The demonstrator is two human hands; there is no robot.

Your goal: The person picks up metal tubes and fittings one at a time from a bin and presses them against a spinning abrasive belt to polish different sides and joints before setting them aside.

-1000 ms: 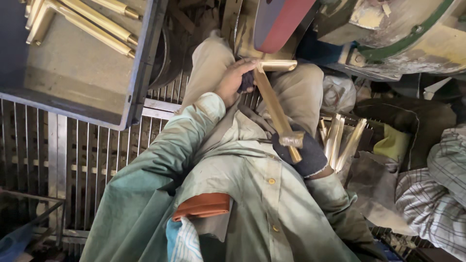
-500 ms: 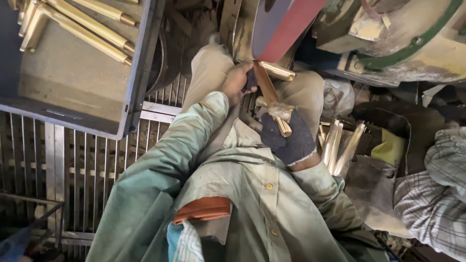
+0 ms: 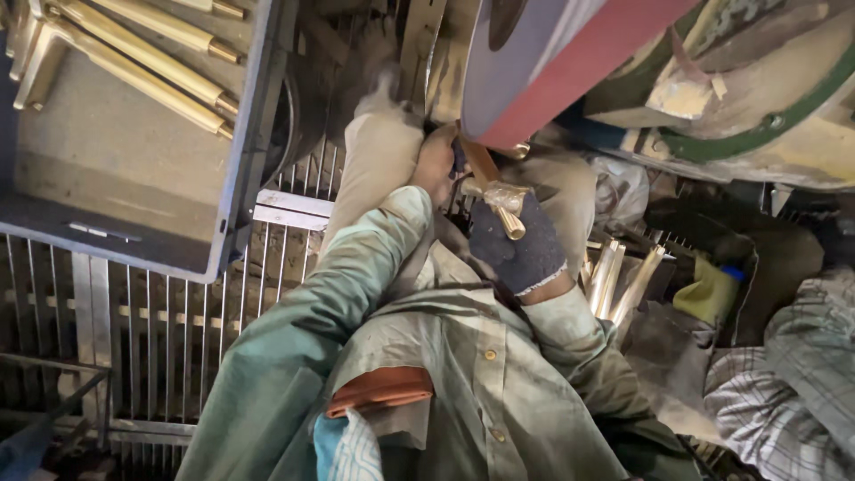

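Head view: both hands on a brass fitting (image 3: 495, 192) at the sanding belt (image 3: 570, 62).

R hand (image 3: 517, 242), dark glove, fingers wrapped tight round the fitting's near end; bare L hand (image 3: 436, 165) closed on the far end at approx 11 o'clock, grip partly hidden so prob. pinching. Fitting sits centre frame, tip touching the belt at 12. Grey tray (image 3: 134, 169) w/ brass rods (image 3: 142, 53) at 10 o'clock; more rods (image 3: 619, 278) at 3.

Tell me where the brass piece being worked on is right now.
In the head view, upper centre: the brass piece is held between the bare left hand and the dark-gloved right hand, its far end up against the red sanding belt, above the person's lap.
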